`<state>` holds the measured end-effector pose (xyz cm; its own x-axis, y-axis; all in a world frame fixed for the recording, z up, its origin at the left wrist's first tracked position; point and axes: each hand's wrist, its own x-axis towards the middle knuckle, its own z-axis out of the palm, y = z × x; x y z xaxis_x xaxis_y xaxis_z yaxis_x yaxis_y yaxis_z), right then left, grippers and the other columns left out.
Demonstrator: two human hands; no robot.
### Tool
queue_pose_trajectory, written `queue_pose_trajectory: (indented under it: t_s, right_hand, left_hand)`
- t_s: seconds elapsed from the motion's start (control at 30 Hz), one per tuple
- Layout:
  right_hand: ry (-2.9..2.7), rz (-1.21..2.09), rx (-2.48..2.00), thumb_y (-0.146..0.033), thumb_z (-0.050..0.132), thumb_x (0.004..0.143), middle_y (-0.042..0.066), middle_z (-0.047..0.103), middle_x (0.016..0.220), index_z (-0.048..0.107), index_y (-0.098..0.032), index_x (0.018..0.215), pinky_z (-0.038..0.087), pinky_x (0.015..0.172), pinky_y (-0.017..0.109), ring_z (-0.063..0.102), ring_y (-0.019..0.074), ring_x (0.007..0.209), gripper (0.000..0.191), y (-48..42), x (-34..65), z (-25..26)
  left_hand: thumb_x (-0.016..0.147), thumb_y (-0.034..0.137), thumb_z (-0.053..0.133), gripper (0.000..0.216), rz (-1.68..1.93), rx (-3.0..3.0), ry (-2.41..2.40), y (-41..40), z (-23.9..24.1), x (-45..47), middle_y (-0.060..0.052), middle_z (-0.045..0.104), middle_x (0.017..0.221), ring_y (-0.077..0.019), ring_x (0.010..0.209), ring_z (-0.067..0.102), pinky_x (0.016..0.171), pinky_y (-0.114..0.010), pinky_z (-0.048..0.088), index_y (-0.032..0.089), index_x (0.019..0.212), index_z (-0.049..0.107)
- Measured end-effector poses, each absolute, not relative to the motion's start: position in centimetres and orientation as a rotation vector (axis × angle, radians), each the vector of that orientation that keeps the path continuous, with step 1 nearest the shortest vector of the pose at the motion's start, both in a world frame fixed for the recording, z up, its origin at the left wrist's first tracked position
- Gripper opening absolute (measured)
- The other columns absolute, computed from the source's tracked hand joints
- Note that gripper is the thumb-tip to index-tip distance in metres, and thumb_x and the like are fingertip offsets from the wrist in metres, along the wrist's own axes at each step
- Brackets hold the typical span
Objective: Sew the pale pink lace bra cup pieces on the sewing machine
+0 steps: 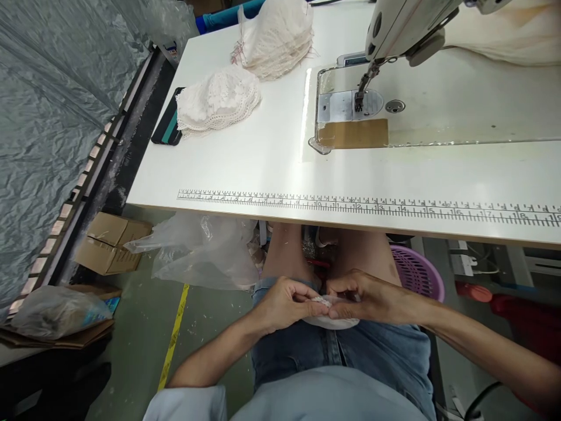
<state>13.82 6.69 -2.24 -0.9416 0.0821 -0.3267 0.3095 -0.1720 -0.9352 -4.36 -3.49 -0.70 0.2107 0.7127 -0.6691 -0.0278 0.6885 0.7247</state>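
Over my lap, a small white lace-trimmed fabric piece (335, 321) is pinched between my two hands. My left hand (289, 301) grips its left side with thumb and fingertips closed. From the right, my right hand (362, 297) holds the same piece, its thumb tip close to the left thumb. The fingers hide part of the lace edge. On the table lie a stack of white lace pieces (219, 99) and, behind it, a taller stack of cream lace pieces (278, 38) with loose threads.
A sewing machine (407, 29) stands on the white table (245, 164), whose front edge carries a printed ruler (372, 206). Pale cloth (508, 35) lies behind the machine. Below are a plastic bag (201, 251), a cardboard box (111, 242) and a purple basket (418, 275).
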Motion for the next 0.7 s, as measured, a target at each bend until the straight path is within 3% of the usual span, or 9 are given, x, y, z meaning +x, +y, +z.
queue_pose_trajectory:
  t_s: [0.3, 0.7]
  right_hand:
    - [1.753, -2.370, 0.590, -0.040, 0.060, 0.082, -0.007, 0.035, 0.058, 0.050, -0.016, 0.069, 0.022, 0.050, 0.023, 0.030, 0.0079, 0.054, 0.029, 6.4, 14.4, -2.7]
    - [1.803, -2.323, 0.583, -0.049, 0.057, 0.082, -0.005, 0.038, 0.061, 0.055, -0.015, 0.076, 0.024, 0.050, 0.022, 0.032, 0.0083, 0.056, 0.035, 6.4, 14.7, -2.4]
  left_hand:
    - [0.063, 0.040, 0.076, 0.036, 0.645, 0.569, 1.254, -3.7, -1.2, -3.9, -0.004, 0.067, 0.071, -0.0092, 0.061, 0.054, 0.060, -0.019, 0.038, 0.011, 0.084, 0.072]
    - [0.060, 0.042, 0.076, 0.036, 0.525, 0.654, 1.213, -1.9, -0.6, -4.3, -0.001, 0.061, 0.057, -0.0056, 0.049, 0.042, 0.048, -0.018, 0.027, 0.010, 0.077, 0.074]
